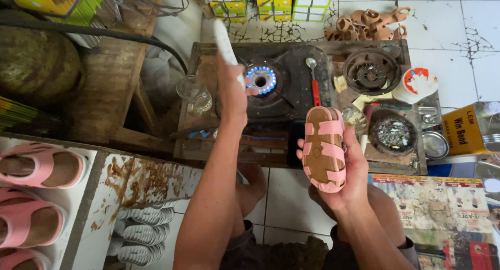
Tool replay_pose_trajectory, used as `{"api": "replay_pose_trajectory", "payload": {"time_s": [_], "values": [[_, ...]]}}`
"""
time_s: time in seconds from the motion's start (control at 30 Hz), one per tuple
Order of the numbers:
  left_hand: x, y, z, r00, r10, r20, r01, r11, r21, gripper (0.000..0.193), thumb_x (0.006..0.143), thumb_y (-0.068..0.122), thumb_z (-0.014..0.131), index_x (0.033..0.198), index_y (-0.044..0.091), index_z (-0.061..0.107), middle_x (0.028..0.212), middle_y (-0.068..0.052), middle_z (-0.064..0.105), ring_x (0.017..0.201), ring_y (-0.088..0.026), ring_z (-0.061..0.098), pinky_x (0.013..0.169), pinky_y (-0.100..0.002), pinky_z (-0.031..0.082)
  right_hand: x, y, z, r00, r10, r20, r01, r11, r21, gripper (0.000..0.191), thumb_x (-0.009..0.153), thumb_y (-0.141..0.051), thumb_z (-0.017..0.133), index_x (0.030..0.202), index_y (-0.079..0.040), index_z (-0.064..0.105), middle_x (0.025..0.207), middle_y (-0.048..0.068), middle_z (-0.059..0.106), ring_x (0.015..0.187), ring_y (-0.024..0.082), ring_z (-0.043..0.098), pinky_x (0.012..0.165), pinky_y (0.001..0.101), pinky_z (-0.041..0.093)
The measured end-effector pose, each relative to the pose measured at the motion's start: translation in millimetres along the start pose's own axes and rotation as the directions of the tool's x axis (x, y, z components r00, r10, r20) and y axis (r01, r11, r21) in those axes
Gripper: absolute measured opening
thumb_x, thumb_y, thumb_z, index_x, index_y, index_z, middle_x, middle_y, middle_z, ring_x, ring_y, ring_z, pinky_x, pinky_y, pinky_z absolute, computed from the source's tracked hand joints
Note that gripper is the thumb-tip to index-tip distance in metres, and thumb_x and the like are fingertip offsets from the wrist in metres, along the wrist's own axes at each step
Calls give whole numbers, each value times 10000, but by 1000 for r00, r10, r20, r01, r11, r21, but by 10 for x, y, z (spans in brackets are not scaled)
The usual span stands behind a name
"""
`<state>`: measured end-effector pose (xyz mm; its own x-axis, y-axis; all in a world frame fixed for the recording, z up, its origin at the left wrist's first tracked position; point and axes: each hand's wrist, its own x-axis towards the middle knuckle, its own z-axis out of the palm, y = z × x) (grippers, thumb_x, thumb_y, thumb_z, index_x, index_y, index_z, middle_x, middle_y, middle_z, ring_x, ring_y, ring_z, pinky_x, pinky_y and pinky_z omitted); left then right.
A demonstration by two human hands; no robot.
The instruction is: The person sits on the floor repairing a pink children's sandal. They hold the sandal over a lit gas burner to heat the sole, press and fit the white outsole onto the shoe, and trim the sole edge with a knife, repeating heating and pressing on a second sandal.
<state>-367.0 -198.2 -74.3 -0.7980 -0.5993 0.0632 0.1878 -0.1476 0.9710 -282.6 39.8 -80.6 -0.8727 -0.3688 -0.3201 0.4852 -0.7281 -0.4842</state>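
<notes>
My right hand point(348, 172) holds a small pink strapped sandal upper on a brown insole point(324, 147), straps facing up, just in front of the stove. My left hand point(232, 87) is stretched forward and grips a white shoe sole point(224, 40), holding it upright beside the lit burner's blue flame point(260, 79) on a black two-burner gas stove point(291, 93). The sole's lower end is hidden by my fingers.
A red-handled spoon point(314, 81) lies on the stove; the right burner point(371, 72) is unlit. A glass point(194, 93), white glue pot point(416, 84), ash-filled tin point(392, 132), yellow can point(469, 129) surround it. Pink sandals point(36, 168) and white soles point(143, 223) sit at left.
</notes>
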Motion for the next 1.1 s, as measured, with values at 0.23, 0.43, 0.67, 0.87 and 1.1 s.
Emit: {"api": "replay_pose_trajectory", "payload": {"time_s": [0.23, 0.43, 0.67, 0.87, 1.1], "values": [[22, -298, -100, 912, 380, 156, -399, 728, 558, 712, 752, 165, 854, 1406, 51, 597, 1347, -189, 652, 1228, -343, 656, 1047, -408, 506, -14, -71, -17, 999, -13, -50, 12, 1000, -9, 584, 1041, -519, 463, 1400, -73, 574, 1237, 116, 685, 1045, 318, 679, 911, 454, 555], [-3, -360, -278, 954, 271, 131, -295, 753, 588, 745, 744, 225, 868, 1399, 21, 578, 1376, -189, 646, 1267, -337, 624, 1058, -402, 485, 27, -229, 28, 999, 40, -7, -40, 999, -34, 568, 1043, -494, 473, 1353, -33, 591, 1161, 162, 699, 995, 299, 692, 877, 412, 573], [-44, -249, -442, 960, 217, 179, -281, 762, 584, 876, 712, 225, 892, 1465, 22, 493, 1304, -210, 648, 1211, -360, 622, 1036, -426, 471, 772, -352, 200, 998, 67, 6, -56, 877, -476, 396, 1025, -379, 568, 1304, -104, 630, 1063, 46, 705, 871, 161, 677, 740, 332, 563], [-112, 158, -626, 981, 192, -21, -182, 956, 231, 791, 795, 170, 825, 1451, -26, 428, 1217, -168, 657, 1083, -258, 646, 954, -378, 510, 1813, -92, 494, 969, -177, 174, 229, 368, -901, 318, 883, -308, 780, 1067, -49, 783, 912, 12, 754, 753, 85, 645, 694, 279, 515], [-1025, 287, -409, 829, -542, 136, 492, 592, -638, 359, 918, 181, 567, 1269, 127, 517, 1006, -145, 724, 806, -278, 740, 685, -426, 619, 2670, 360, 1117, 717, -178, 674, 579, -387, -718, 505, 864, -431, 893, 834, 24, 675, 743, 128, 603, 633, 259, 561, 641, 406, 466]]}}
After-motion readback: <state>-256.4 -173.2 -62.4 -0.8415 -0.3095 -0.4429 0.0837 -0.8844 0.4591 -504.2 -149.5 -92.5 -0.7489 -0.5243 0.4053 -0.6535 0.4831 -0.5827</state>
